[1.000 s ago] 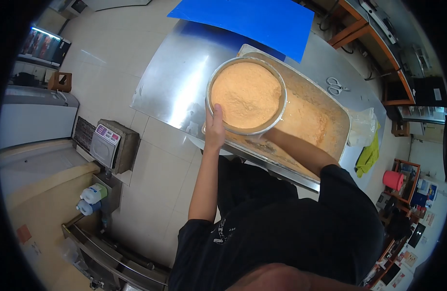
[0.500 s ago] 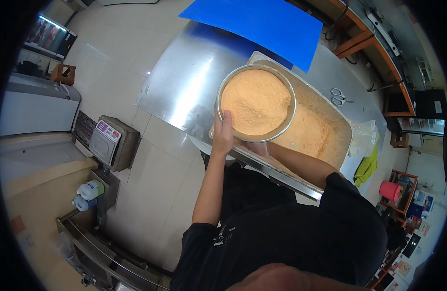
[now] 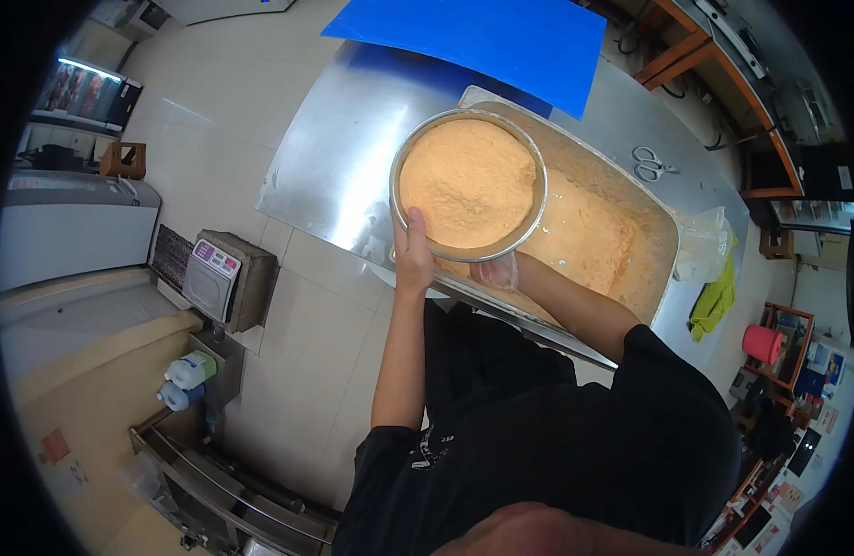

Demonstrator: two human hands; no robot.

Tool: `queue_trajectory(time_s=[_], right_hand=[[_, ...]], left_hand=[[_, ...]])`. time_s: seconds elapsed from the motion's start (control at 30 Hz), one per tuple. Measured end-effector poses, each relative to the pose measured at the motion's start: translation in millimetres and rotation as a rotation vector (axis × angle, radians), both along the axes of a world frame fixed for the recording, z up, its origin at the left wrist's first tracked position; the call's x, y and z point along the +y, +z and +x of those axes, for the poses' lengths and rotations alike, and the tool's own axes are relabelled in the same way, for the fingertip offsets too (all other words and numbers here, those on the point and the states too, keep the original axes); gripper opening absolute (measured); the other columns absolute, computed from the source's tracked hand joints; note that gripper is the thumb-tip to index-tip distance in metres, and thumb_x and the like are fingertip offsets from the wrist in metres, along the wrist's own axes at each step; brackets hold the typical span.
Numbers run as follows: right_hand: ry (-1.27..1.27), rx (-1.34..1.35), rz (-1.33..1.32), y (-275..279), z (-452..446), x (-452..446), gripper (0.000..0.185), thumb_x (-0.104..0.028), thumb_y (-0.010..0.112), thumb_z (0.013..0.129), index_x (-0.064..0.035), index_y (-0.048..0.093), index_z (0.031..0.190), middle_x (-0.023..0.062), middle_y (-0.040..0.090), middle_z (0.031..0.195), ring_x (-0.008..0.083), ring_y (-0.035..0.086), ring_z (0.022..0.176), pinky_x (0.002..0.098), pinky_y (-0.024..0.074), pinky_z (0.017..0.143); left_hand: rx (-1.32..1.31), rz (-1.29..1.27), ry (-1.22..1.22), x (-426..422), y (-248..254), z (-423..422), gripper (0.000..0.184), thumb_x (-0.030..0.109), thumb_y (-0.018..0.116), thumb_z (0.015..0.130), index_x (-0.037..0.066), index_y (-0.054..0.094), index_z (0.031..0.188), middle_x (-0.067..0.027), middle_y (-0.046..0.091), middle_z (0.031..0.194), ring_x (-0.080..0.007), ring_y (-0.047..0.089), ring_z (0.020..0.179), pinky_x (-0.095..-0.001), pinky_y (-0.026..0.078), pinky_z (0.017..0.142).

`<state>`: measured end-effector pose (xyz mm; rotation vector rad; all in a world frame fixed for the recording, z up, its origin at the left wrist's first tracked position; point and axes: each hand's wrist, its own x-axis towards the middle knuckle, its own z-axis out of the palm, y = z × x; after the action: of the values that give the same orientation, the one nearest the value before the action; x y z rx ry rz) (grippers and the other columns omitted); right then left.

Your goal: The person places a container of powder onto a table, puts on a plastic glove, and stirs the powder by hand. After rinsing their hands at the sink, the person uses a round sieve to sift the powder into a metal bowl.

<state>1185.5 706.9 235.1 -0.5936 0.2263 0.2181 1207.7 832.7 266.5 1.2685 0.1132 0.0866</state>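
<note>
My left hand (image 3: 414,254) grips the near-left side of a round, deep-rimmed metal sieve (image 3: 542,199), its thumb over the rim. The underside is hidden, so I cannot see the mesh. Orange crumbly powder (image 3: 469,181) fills it almost to the rim, with a shallow dip toward the near side. My right hand (image 3: 496,271), in what looks like a clear plastic glove, holds the sieve from below at its near edge; its fingertips are hidden. Under the sieve lies a long metal tub (image 3: 672,243) with more orange powder (image 3: 589,232) on its bottom and walls.
The tub rests on a steel table (image 3: 307,176). A blue sheet (image 3: 483,42) lies across the far side. Scissors (image 3: 653,165), a clear plastic bag (image 3: 709,236) and a green cloth (image 3: 714,301) are on the right. A weighing scale (image 3: 211,278) stands to the left, apart from the table.
The sieve and both hands have shifted slightly left and up in view, and the camera view has turned a little. More of my right hand shows below the rim. Both hands keep their hold.
</note>
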Motion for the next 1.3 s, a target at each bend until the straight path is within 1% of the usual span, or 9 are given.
queue_trajectory(time_s=[0.13, 0.27, 0.37, 0.67, 0.87, 0.97, 1.07, 1.17, 1.3], right_hand=[[0.254, 0.233, 0.022, -8.8, 11.2, -47.9, 0.046, -0.028, 0.052, 0.101, -0.0017, 0.046, 0.138, 0.0112, 0.056, 0.136, 0.0227, 0.058, 0.121, 0.0353, 0.0490, 0.103], [0.332, 0.067, -0.321, -46.1, 2.6, -110.9, 0.039, -0.014, 0.043, 0.098, 0.0023, 0.046, 0.134, 0.0153, 0.059, 0.128, 0.0270, 0.061, 0.115, 0.0368, 0.0510, 0.100], [0.393, 0.460, -0.098, 49.8, 8.2, -130.3, 0.039, -0.007, 0.036, 0.095, 0.0073, 0.046, 0.130, 0.0189, 0.060, 0.122, 0.0282, 0.063, 0.111, 0.0380, 0.0520, 0.098], [0.278, 0.396, -0.251, 162.3, 19.7, -166.4, 0.040, -0.013, 0.037, 0.098, 0.0116, 0.047, 0.127, 0.0218, 0.060, 0.123, 0.0290, 0.063, 0.112, 0.0379, 0.0503, 0.102], [0.407, 0.079, -0.566, 165.1, 54.4, -76.7, 0.036, -0.019, 0.050, 0.099, 0.0063, 0.059, 0.123, 0.0180, 0.066, 0.116, 0.0251, 0.066, 0.106, 0.0351, 0.0525, 0.096], [0.532, -0.334, -1.568, 154.3, 68.0, -49.3, 0.025, -0.021, 0.058, 0.097, -0.0064, 0.069, 0.114, 0.0114, 0.071, 0.106, 0.0219, 0.067, 0.099, 0.0338, 0.0531, 0.091], [0.342, -0.552, -1.562, 126.9, 73.9, -42.9, 0.019, -0.023, 0.062, 0.095, -0.0149, 0.073, 0.109, 0.0077, 0.073, 0.101, 0.0204, 0.069, 0.095, 0.0338, 0.0534, 0.087], [0.432, -0.606, -1.815, 146.4, 78.3, -37.3, 0.019, -0.012, 0.067, 0.091, -0.0097, 0.073, 0.110, 0.0055, 0.072, 0.107, 0.0160, 0.068, 0.095, 0.0274, 0.0543, 0.087], [0.296, -0.753, -1.706, 146.0, 75.4, -48.8, 0.017, -0.017, 0.063, 0.092, -0.0128, 0.073, 0.105, 0.0089, 0.072, 0.101, 0.0230, 0.069, 0.093, 0.0339, 0.0542, 0.082]], left_hand=[[0.006, 0.057, 0.002, -0.4, 5.8, -0.7, 0.055, 0.034, 0.035, 0.107, -0.005, 0.033, 0.145, -0.0179, 0.046, 0.141, -0.0247, 0.046, 0.129, -0.0354, 0.036, 0.108], [0.001, 0.054, -0.018, 0.2, -0.3, -1.0, 0.055, 0.034, 0.035, 0.107, -0.004, 0.032, 0.146, -0.0186, 0.046, 0.142, -0.0251, 0.046, 0.129, -0.0357, 0.035, 0.109], [-0.014, 0.075, -0.040, -1.4, 5.7, -0.9, 0.055, 0.033, 0.035, 0.107, -0.003, 0.031, 0.147, -0.0195, 0.045, 0.142, -0.0260, 0.045, 0.130, -0.0362, 0.034, 0.109], [-0.078, 0.182, -0.102, 3.6, 20.4, 0.8, 0.053, 0.030, 0.035, 0.106, -0.001, 0.030, 0.148, -0.0224, 0.049, 0.139, -0.0308, 0.048, 0.130, -0.0373, 0.034, 0.109], [-0.071, 0.197, -0.119, 5.9, 15.4, 1.2, 0.053, 0.029, 0.035, 0.106, -0.001, 0.029, 0.149, -0.0225, 0.047, 0.141, -0.0304, 0.046, 0.132, -0.0380, 0.033, 0.110], [-0.121, 0.190, -0.117, 6.7, 13.5, 1.3, 0.052, 0.026, 0.035, 0.105, -0.001, 0.029, 0.149, -0.0220, 0.046, 0.142, -0.0292, 0.043, 0.133, -0.0381, 0.032, 0.111], [-0.101, 0.160, -0.111, 7.1, 17.7, 0.1, 0.052, 0.027, 0.036, 0.105, -0.001, 0.030, 0.149, -0.0214, 0.047, 0.142, -0.0289, 0.045, 0.131, -0.0376, 0.032, 0.110], [-0.084, 0.143, -0.114, 6.5, 14.1, 1.8, 0.052, 0.028, 0.036, 0.106, -0.001, 0.032, 0.148, -0.0207, 0.048, 0.140, -0.0283, 0.046, 0.130, -0.0368, 0.033, 0.110], [-0.070, 0.117, -0.105, 4.7, 12.8, 3.8, 0.051, 0.029, 0.036, 0.106, -0.001, 0.033, 0.147, -0.0203, 0.050, 0.138, -0.0280, 0.047, 0.129, -0.0363, 0.034, 0.109]])
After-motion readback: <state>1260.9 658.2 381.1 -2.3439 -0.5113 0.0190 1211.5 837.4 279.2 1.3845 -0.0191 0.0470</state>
